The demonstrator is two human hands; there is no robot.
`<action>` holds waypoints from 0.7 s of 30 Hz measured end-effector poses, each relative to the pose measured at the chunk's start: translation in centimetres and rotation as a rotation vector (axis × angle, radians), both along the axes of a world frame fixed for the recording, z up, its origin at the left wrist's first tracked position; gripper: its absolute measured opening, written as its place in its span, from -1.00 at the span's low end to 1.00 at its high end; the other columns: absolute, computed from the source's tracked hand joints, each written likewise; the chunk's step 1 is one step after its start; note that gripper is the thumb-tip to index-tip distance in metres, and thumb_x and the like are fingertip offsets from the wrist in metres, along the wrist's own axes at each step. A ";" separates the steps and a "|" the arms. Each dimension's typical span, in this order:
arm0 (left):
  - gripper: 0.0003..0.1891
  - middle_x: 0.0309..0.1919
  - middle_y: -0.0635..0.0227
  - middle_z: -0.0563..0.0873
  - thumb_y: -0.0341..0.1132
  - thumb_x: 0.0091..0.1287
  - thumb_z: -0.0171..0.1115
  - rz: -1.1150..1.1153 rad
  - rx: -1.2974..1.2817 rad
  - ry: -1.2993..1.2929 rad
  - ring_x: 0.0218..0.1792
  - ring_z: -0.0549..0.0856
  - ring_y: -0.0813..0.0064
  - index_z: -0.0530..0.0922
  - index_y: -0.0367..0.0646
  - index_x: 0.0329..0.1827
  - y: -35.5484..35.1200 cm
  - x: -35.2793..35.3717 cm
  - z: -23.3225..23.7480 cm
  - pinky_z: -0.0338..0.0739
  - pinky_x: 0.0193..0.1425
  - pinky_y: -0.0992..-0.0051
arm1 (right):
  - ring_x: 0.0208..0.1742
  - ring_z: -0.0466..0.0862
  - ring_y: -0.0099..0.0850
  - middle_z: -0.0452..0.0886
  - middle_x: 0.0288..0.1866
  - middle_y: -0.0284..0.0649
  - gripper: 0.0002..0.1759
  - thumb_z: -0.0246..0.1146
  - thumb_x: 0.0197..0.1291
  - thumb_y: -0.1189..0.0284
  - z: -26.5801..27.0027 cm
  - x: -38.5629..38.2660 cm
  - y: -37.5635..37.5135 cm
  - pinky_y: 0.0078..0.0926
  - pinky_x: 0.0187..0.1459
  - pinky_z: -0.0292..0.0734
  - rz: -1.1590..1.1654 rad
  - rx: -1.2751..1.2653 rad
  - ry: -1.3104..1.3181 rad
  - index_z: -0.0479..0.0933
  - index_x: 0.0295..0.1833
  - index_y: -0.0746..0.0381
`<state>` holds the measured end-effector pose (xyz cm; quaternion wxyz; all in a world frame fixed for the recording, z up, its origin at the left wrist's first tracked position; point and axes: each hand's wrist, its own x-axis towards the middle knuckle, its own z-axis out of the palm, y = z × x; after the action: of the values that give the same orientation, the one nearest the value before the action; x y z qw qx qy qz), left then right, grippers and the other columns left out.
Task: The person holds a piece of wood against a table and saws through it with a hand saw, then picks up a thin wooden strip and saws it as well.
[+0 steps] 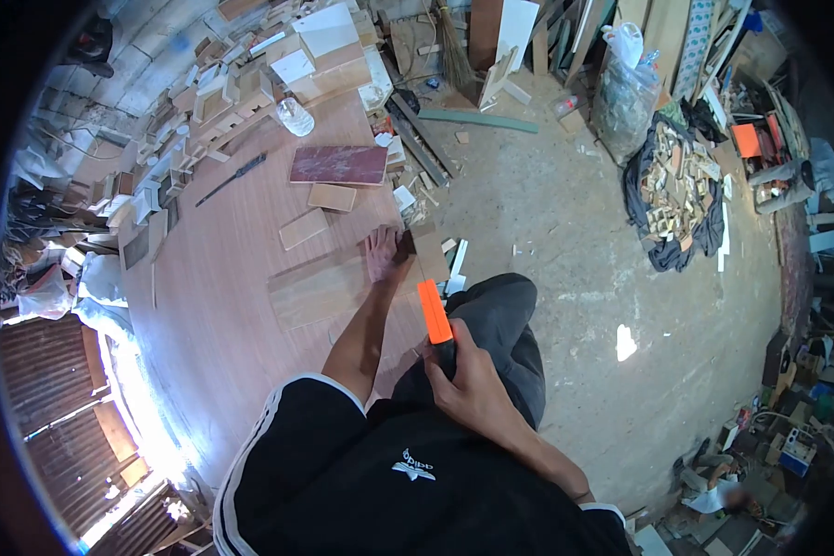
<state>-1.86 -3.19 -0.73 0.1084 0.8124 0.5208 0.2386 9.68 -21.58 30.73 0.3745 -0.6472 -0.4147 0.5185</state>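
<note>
My left hand (383, 255) presses down on a light brown wooden board (315, 285), fingers spread flat near its right end. That end (430, 252) reaches past the edge of the wood-topped table (222, 306). My right hand (468, 380) is closed round the black grip of a handsaw (435, 311) with an orange part. Its blade is seen nearly edge-on, so where it meets the board is hard to make out. A small wooden block (303, 229) and another block (332, 197) lie beyond my left hand, with a dark red board (338, 165) behind them.
A long dark tool (232, 179) and a clear plastic bottle (296, 117) are on the table. Wood pieces (218, 97) crowd its far side. On the concrete floor (565, 232) stand a filled plastic bag (625, 102) and a pile of wood scraps (678, 181) on dark cloth.
</note>
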 end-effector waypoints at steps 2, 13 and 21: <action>-0.50 -0.12 0.26 0.46 -0.22 -0.15 0.38 0.005 -0.052 0.000 0.00 0.45 0.17 0.47 -0.04 -0.07 -0.3 0.4 1.1 0.34 0.17 0.24 | -0.25 0.68 0.07 0.57 -0.35 0.16 -0.77 0.17 0.25 0.58 0.8 0.0 0.2 -0.26 -0.26 0.50 -0.029 -0.013 0.014 0.30 -0.03 0.35; -0.73 -0.16 0.25 0.52 -0.27 0.15 0.26 0.085 0.084 -0.003 -0.06 0.51 0.17 0.51 -0.07 -0.09 1.3 0.9 -1.8 0.39 0.05 0.22 | -0.28 0.62 0.21 0.56 -0.41 0.23 -0.69 0.16 0.11 0.60 -14.3 -1.0 7.1 -0.12 -0.35 0.51 -0.084 0.149 -0.186 0.37 0.01 0.38; -0.81 -0.19 0.21 0.56 -0.22 0.37 0.13 0.094 -0.028 0.021 -0.05 0.53 0.17 0.53 -0.13 -0.11 0.1 1.0 0.7 0.37 0.10 0.22 | -0.18 0.66 0.13 0.57 -0.39 0.17 -0.69 0.17 0.15 0.63 -2.5 0.0 -0.5 -0.18 -0.25 0.54 -0.085 0.056 -0.036 0.41 0.04 0.36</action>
<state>-0.83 -3.08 -0.08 0.1030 0.7879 0.5628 0.2278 9.70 -22.04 28.25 0.4066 -0.6626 -0.4079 0.4788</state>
